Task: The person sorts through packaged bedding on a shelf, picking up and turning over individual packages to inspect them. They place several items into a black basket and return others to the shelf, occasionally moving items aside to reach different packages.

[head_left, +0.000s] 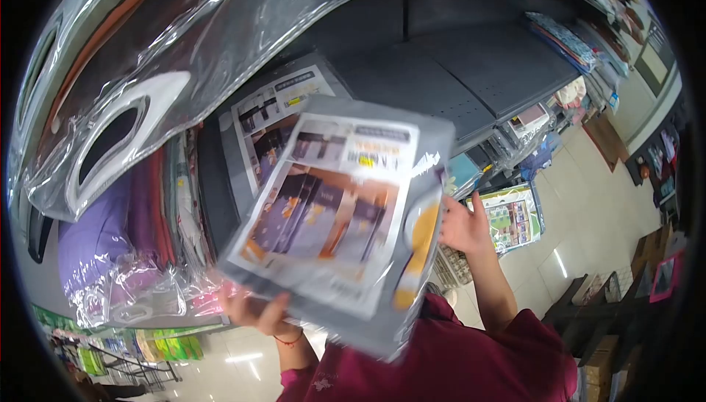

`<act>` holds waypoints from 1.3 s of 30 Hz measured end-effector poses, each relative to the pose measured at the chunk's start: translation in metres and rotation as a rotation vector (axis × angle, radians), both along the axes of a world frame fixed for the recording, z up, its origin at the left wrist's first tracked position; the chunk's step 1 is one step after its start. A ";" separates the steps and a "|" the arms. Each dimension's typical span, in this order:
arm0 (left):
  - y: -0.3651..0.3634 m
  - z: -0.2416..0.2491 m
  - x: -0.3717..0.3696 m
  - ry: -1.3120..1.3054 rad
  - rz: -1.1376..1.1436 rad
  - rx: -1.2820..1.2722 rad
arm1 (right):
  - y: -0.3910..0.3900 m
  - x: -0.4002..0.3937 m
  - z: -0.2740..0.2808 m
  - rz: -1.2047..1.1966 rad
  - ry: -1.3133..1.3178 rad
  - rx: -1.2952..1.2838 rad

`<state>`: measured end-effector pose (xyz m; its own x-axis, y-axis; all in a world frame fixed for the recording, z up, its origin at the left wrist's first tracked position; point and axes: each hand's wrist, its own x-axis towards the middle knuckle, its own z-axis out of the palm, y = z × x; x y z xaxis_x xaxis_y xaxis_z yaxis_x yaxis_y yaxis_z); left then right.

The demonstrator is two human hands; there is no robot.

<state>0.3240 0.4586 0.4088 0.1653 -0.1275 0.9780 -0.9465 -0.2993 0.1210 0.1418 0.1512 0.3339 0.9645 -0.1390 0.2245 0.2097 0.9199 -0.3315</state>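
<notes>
A flat plastic-wrapped bedding pack with a printed paper insert is held tilted before my chest. The insert pictures a bed with dark and patterned linen, and yellow-and-white fabric shows at the pack's right side. My left hand is closed around its lower left edge. Beside the right edge is my right hand, thumb raised and apart from the fingers; the fingertips are partly hidden at the pack's edge. Behind the held pack, a similar pack lies on the dark shelf, partly covered.
A clear plastic bag with a white handle hangs close at upper left. Below it are purple wrapped textiles. More folded packs sit at the shelf's far end. A green-printed pack is beyond my right hand, above the tiled floor.
</notes>
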 end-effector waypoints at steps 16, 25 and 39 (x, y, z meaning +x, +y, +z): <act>-0.004 0.002 -0.104 1.134 -0.206 -0.332 | 0.011 -0.047 0.040 -0.479 0.393 -0.762; -0.085 -0.012 -0.162 1.361 -0.620 -0.025 | -0.020 -0.243 -0.007 -0.692 0.599 -0.254; -0.331 -0.275 -0.270 1.461 -0.924 0.814 | -0.136 -0.423 -0.244 -0.903 1.123 -0.051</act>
<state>0.0539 0.1274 0.1334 0.3074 -0.9355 -0.1740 -0.1256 -0.2212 0.9671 -0.2809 0.0154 0.0903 0.2197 -0.8011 -0.5567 0.3144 0.5983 -0.7370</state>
